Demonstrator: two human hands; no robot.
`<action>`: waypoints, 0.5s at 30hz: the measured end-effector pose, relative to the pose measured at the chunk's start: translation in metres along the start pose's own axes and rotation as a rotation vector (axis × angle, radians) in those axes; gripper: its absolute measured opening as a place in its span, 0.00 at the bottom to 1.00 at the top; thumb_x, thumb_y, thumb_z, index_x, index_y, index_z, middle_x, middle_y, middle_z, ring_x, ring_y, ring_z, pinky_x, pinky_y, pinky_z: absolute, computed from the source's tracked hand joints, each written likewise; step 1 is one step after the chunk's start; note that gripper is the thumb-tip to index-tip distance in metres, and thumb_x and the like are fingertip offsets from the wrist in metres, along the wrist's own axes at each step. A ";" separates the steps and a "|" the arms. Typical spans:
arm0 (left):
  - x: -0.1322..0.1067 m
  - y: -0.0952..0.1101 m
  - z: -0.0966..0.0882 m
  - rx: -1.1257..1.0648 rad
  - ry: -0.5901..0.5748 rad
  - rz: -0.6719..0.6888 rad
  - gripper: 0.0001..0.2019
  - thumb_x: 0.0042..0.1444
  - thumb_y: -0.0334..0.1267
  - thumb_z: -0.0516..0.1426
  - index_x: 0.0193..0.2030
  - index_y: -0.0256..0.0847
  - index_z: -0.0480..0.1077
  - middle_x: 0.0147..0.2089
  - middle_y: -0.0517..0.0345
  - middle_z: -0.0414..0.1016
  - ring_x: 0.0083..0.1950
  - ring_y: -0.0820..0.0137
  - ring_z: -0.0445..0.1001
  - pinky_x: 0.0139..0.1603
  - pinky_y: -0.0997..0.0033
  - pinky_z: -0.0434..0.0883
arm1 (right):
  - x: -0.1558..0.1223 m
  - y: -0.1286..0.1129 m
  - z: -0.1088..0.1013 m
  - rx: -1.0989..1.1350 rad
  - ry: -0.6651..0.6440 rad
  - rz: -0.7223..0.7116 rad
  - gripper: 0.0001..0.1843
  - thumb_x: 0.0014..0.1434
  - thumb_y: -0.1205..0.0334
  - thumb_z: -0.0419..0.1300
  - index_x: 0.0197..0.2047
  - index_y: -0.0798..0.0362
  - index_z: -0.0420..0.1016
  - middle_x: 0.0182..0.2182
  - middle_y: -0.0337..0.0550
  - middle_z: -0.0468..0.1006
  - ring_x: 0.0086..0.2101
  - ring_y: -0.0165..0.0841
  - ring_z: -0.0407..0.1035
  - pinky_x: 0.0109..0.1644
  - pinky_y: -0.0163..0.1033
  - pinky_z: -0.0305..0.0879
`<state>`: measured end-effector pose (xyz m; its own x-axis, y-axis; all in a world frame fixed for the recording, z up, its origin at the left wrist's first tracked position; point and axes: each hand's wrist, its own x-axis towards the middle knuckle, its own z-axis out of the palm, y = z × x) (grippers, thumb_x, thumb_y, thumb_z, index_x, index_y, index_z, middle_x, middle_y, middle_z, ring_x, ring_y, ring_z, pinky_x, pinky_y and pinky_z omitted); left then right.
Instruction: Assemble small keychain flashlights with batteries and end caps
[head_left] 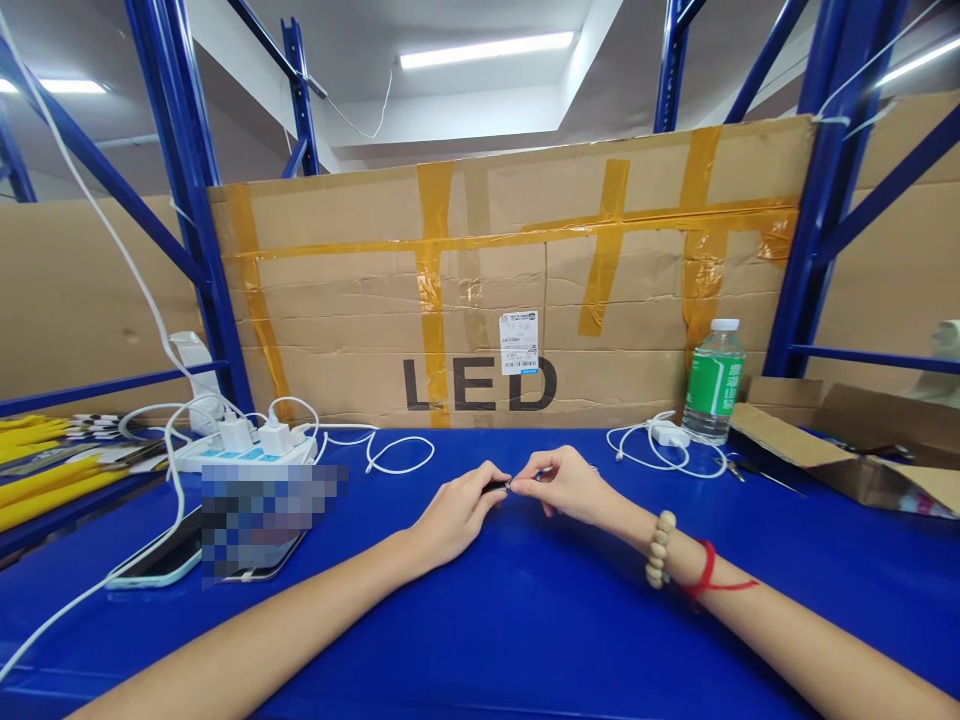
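Observation:
Both my hands meet above the middle of the blue table (517,620). My left hand (455,515) is closed round a small dark object (495,486), mostly hidden by the fingers. From the right, my right hand (561,484) pinches at the object's tip, where a tiny shiny bit shows between the fingertips. Whether that bit is a separate piece, I cannot tell. A beaded bracelet and a red string are round my right wrist and forearm.
A white power strip (300,452) with chargers and cables stands at left, near a phone (161,560) and a blurred-out patch. At right are a coiled white cable (645,450), a water bottle (714,385), a thin tool (772,480) and an open cardboard box (832,470). Taped cardboard (360,320) stands behind.

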<state>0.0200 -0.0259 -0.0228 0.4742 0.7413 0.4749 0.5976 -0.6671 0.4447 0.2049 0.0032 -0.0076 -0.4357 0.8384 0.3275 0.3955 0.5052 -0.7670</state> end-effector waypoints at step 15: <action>-0.003 0.007 -0.002 0.080 -0.002 0.108 0.12 0.62 0.36 0.44 0.51 0.44 0.61 0.47 0.55 0.72 0.47 0.69 0.70 0.49 0.68 0.67 | 0.001 -0.004 -0.006 0.100 -0.095 0.025 0.18 0.43 0.49 0.62 0.19 0.57 0.71 0.15 0.35 0.67 0.14 0.22 0.60 0.17 0.28 0.53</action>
<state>0.0216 -0.0327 -0.0193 0.5397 0.6657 0.5154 0.5924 -0.7353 0.3293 0.2074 0.0033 -0.0014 -0.5029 0.8251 0.2577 0.3267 0.4574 -0.8270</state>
